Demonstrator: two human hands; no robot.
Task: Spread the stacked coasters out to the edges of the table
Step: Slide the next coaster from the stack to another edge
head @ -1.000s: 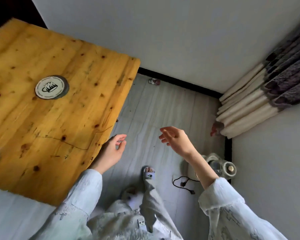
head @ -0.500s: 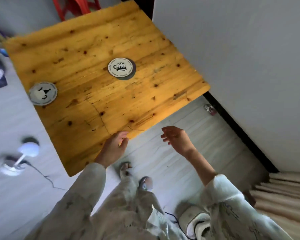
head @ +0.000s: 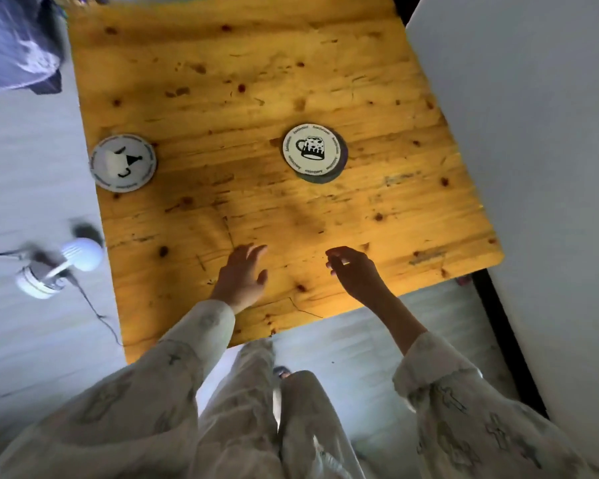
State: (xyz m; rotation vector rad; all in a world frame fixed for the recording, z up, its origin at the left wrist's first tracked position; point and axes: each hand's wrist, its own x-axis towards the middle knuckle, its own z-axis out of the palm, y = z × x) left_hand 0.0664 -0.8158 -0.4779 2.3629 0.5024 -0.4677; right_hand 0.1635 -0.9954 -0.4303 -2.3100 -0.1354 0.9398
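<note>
Left hand [head: 243, 276] and right hand [head: 355, 271] held loosely spread, empty, over wooden table [head: 412, 209]; coaster stack [head: 313, 153] mid-table, single coaster [head: 122, 162] at left edge

A single head-worn wide-angle view looks steeply down from above the near edge of the table [head: 291, 209], facing forward across it. Both hands, left [head: 241, 278] and right [head: 355, 273], sit close below the lens; floor shows either side, a wall at right.
</note>
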